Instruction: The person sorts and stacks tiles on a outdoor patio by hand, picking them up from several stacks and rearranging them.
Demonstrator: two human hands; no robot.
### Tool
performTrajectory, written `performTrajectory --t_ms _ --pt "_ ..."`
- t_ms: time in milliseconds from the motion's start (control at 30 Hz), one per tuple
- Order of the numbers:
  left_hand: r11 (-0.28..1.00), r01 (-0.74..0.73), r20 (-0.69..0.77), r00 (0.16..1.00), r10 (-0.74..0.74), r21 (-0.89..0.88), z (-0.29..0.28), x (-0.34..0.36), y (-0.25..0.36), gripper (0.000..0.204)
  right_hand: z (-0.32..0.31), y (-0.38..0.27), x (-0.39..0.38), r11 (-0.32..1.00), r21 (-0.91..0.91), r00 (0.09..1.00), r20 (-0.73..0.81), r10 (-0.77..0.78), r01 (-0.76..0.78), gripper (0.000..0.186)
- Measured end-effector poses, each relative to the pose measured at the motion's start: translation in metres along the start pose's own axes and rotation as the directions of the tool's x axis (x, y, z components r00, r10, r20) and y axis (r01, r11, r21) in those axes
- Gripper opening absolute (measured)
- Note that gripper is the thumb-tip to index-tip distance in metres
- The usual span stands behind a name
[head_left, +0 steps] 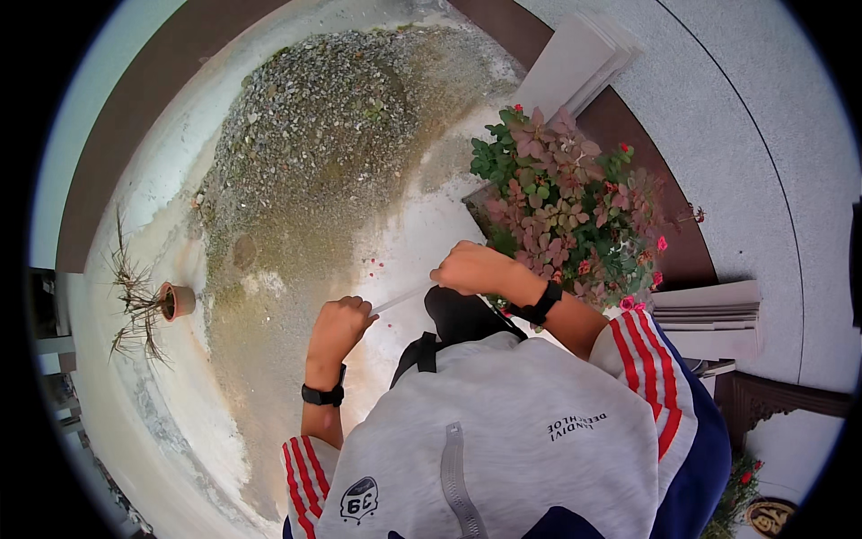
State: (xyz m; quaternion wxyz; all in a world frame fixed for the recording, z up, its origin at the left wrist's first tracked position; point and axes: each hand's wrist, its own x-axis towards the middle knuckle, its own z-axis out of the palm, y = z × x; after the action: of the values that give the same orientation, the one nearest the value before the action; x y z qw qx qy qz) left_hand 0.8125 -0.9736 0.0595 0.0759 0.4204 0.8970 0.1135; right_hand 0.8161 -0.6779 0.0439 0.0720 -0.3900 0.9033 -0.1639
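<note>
A thin, whitish strip (401, 299) stretches at a slant between my hands in front of my body; its exact kind I cannot make out. My left hand (338, 329) is closed around its lower end, thumb side turned inward. My right hand (480, 268) grips the higher end, to the right and farther out, with its fingers curled. Both ends of the strip are hidden inside my fists. Each wrist wears a black band. Beyond my right hand stands a leafy bush (561, 202) with green and reddish leaves and pink-red flowers.
A large gravel heap (314, 117) lies on the pale ground ahead. On the left stands a terracotta pot (178, 301) with a dry, spiky plant. Stacked pale slabs (575, 63) lean at the far right, and another slab stack (705, 319) stands nearer, beside the wall (745, 171).
</note>
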Motion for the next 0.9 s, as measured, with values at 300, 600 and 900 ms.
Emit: performTrajectory --t_ms 300,600,900 --pt "0.962 -0.273 0.087 0.958 0.272 0.006 -0.058 0.238 -0.128 0.024 -0.067 0.167 0.059 0.971 -0.010 0.961 -0.141 0.236 -0.240 0.007" --pt "0.820 -0.572 0.159 0.811 0.563 0.012 -0.100 0.471 -0.211 0.017 -0.139 0.290 0.095 0.778 0.042 0.746 -0.258 0.614 -0.626 0.005" --pt "0.602 -0.798 0.188 0.586 0.788 -0.036 -0.087 0.684 -0.248 0.006 -0.163 0.417 0.104 0.567 0.165 0.473 -0.394 0.788 -0.807 0.007"
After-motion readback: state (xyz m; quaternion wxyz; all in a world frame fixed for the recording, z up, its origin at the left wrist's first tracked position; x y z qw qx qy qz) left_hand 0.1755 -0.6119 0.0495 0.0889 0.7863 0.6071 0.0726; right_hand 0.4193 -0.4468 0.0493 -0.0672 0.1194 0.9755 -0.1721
